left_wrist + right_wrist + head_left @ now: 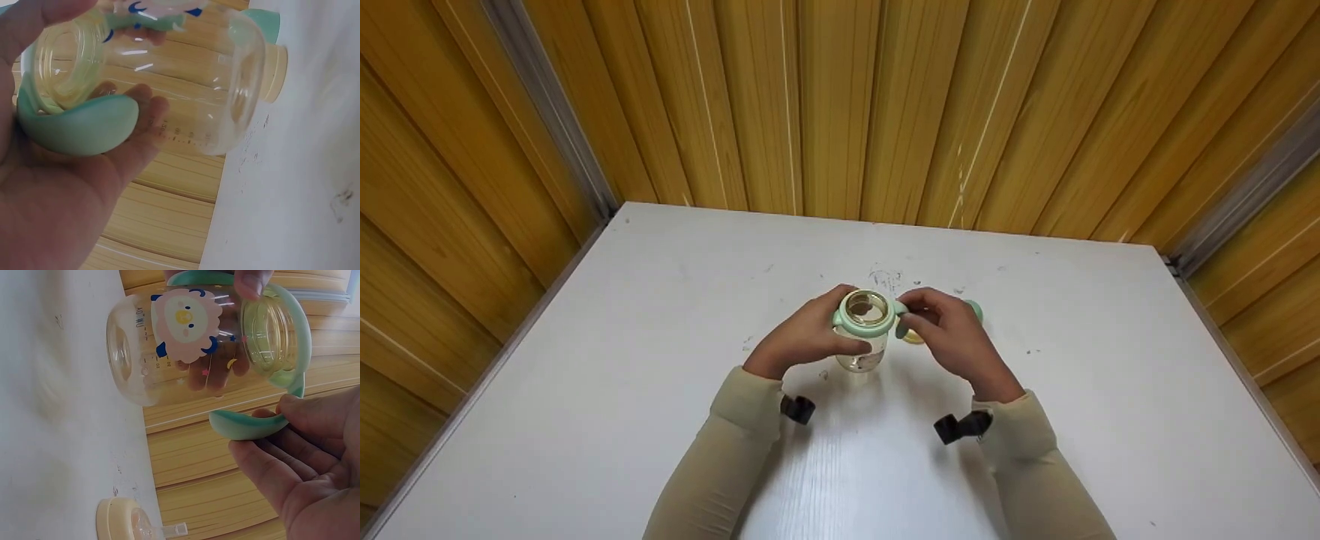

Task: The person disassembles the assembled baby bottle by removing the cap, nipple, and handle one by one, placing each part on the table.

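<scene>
A clear baby bottle (861, 361) with a sheep-like print stands uncapped, close over the white table. Around its neck sits a mint-green handle ring (302, 337) with two curved handles. My left hand (808, 330) holds the bottle's body from the left, its thumb across the front. One handle (84, 126) lies against that palm. On the other side, my right hand (952, 337) pinches the right-hand handle (247, 426) between thumb and fingers. The open mouth (867, 307) faces up toward the head camera.
Behind the right hand, a cream collar with a clear straw spout (118, 520) rests on the table (607, 420). A mint-green piece (975, 310) shows beside it, mostly hidden by that hand. Wood-patterned panels (840, 112) enclose the table's back and sides.
</scene>
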Motion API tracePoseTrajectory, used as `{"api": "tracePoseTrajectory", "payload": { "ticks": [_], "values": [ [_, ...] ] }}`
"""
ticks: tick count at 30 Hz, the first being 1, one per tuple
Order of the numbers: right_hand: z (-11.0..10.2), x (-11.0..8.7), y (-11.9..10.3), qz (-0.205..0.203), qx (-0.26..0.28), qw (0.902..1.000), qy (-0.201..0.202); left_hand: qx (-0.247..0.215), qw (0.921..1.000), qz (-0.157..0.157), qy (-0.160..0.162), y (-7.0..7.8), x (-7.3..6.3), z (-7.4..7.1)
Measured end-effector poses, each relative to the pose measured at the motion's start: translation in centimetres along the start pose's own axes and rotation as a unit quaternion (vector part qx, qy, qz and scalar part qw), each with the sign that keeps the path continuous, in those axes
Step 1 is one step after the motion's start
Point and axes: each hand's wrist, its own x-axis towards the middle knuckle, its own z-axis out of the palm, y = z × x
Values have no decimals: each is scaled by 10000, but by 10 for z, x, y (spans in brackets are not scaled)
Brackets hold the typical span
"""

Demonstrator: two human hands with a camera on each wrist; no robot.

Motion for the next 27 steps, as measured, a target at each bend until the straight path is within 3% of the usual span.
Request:
{"api": "tracePoseTrajectory", "payload": {
  "ticks": [27],
  "values": [
    [-2,0,1,-93,-62,9999,85,-54,10000,1,-40,-4,0,1]
  ]
}}
